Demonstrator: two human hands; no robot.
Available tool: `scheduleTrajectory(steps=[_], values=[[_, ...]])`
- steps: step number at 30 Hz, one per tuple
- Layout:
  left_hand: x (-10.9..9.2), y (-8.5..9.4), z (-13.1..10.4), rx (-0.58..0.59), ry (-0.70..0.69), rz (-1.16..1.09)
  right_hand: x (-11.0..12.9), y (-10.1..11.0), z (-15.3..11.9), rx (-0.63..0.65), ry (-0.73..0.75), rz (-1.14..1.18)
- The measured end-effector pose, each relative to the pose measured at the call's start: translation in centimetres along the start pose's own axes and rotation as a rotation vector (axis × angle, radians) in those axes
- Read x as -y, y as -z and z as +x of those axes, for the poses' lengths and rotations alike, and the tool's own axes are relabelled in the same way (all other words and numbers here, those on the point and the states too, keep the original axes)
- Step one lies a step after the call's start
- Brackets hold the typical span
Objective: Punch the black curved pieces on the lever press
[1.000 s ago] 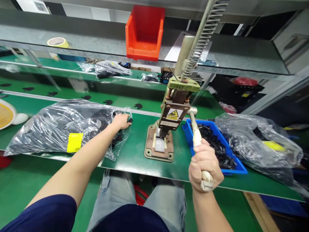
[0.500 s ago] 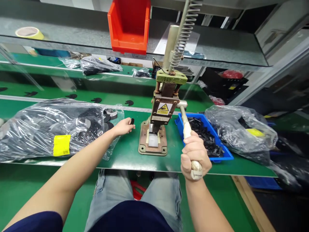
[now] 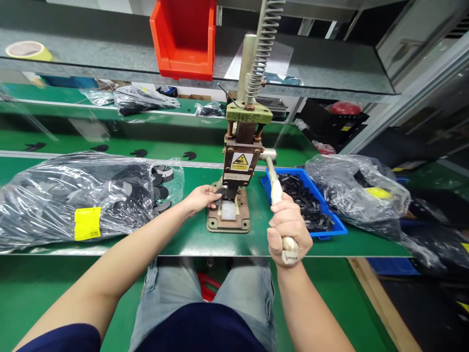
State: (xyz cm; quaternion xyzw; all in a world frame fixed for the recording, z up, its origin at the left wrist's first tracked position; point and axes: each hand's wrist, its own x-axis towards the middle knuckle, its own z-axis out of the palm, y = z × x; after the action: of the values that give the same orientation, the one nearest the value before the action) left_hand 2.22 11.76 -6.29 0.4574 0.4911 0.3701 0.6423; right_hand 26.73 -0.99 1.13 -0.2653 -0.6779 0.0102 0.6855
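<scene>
Hand presses: one (image 3: 238, 166) is seen on the bench.
Press levers: one (image 3: 273, 183) is counted.
Hands: two are seen, left hand (image 3: 201, 198) and right hand (image 3: 287, 232).
Blue trays: one (image 3: 330, 230) is counted.
Red bins: one (image 3: 183, 39) is seen on the shelf.
Large clear bags on the near bench: two are counted, left bag (image 3: 73, 195) and right bag (image 3: 355, 190).
Tape rolls: one (image 3: 25, 50) is seen.
Yellow labels: one (image 3: 87, 223) is counted on the left bag.

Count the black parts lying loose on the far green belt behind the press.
4 black parts: far left, then, then, and nearest the press. More may be hidden behind the press.
</scene>
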Motion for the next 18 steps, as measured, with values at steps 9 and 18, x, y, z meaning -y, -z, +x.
scheduleTrajectory(steps=[9, 18], values=[[-1.2, -1.1, 0.8, 0.046, 0.083, 0.128, -0.2, -0.1, -0.1, -0.013, 0.010, 0.018], [-1.0, -1.4, 1.7, 0.076, 0.172, 0.254, -0.4, -0.1, -0.4, -0.036, 0.000, -0.007]])
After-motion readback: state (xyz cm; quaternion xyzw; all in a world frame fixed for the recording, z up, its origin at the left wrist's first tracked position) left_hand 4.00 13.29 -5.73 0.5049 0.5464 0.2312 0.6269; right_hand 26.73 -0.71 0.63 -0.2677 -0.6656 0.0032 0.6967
